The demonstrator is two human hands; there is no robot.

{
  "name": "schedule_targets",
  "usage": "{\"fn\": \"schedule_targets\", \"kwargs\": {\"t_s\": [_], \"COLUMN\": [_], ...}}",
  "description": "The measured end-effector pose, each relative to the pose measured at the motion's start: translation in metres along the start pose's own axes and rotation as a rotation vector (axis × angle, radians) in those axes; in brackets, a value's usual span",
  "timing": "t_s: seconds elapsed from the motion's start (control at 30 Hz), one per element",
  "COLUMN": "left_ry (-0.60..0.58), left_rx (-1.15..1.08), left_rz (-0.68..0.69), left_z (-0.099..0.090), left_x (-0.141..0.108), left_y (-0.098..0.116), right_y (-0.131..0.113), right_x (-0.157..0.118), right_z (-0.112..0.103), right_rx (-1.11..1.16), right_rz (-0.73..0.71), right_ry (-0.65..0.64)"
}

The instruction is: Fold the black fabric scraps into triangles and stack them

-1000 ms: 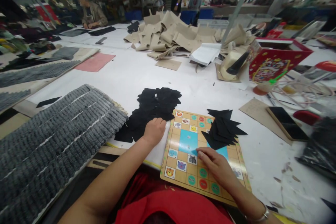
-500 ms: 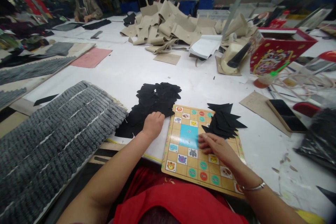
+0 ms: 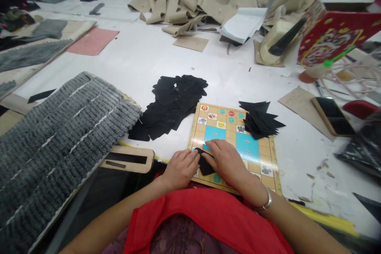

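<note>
A small black fabric piece (image 3: 206, 165) lies on a wooden game board (image 3: 198, 127) printed with animal faces, close to my body. My left hand (image 3: 182, 168) grips its left edge, the fingers bent together. My right hand (image 3: 228, 162) pinches its upper right side between thumb and fingers, partly covering it. Beyond my left hand spreads a loose heap of black fabric pieces (image 3: 175, 103). Another stack of pointed black pieces (image 3: 262, 121) rests on the board's far right corner and overhangs it.
Ribbed grey knit strips (image 3: 74, 123) cover the left. A slotted wooden template (image 3: 131, 158) juts from the table's near edge. Beige pieces (image 3: 190, 0) are piled at the back. To the right are a phone (image 3: 333, 115), a red box (image 3: 333, 35) and a black plastic bag (image 3: 361, 158).
My left hand has come from the black heap to the board with a black piece. My right hand has moved left to meet it. The view has tilted down.
</note>
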State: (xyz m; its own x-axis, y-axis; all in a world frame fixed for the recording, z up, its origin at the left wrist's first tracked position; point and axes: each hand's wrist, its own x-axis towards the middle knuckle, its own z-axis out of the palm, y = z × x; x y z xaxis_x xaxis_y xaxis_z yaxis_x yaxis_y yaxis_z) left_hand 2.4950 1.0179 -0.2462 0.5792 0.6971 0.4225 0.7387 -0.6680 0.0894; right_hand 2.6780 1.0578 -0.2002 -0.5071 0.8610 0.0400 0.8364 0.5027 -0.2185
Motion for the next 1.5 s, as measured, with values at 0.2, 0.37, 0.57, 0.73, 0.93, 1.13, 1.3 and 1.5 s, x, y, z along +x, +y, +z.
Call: {"fn": "schedule_targets", "kwargs": {"t_s": [0.2, 0.37, 0.57, 0.73, 0.93, 1.13, 1.3, 1.5], "left_ry": [0.018, 0.028, -0.026, -0.049, -0.035, -0.063, -0.18, -0.084], "left_rx": [0.041, 0.073, 0.078, 0.051, -0.041, -0.073, 0.041, 0.011], "left_rz": [0.015, -0.013, -0.074, -0.076, -0.116, -0.225, -0.212, -0.28], "left_z": [0.008, 0.01, 0.008, 0.007, 0.007, 0.003, -0.002, -0.005], "left_x": [-0.005, -0.008, -0.01, -0.009, -0.011, -0.007, -0.001, -0.007], "left_y": [-0.001, 0.002, 0.003, 0.002, -0.002, -0.006, -0.004, -0.015], "right_y": [-0.007, -0.003, 0.002, 0.007, 0.009, 0.007, 0.009, 0.007], "right_x": [0.002, 0.005, -0.008, -0.022, -0.024, -0.022, -0.024, -0.022], "right_z": [-0.001, 0.003, 0.024, 0.038, 0.035, 0.031, 0.033, 0.032], "right_rx": [-0.137, -0.069, 0.068, 0.042, -0.074, -0.108, -0.101, -0.097], "right_rz": [0.128, 0.086, -0.038, -0.2, -0.323, -0.318, -0.315, -0.305], "right_ry": [-0.231, -0.23, 0.046, 0.169, 0.141, 0.08, 0.065, 0.068]}}
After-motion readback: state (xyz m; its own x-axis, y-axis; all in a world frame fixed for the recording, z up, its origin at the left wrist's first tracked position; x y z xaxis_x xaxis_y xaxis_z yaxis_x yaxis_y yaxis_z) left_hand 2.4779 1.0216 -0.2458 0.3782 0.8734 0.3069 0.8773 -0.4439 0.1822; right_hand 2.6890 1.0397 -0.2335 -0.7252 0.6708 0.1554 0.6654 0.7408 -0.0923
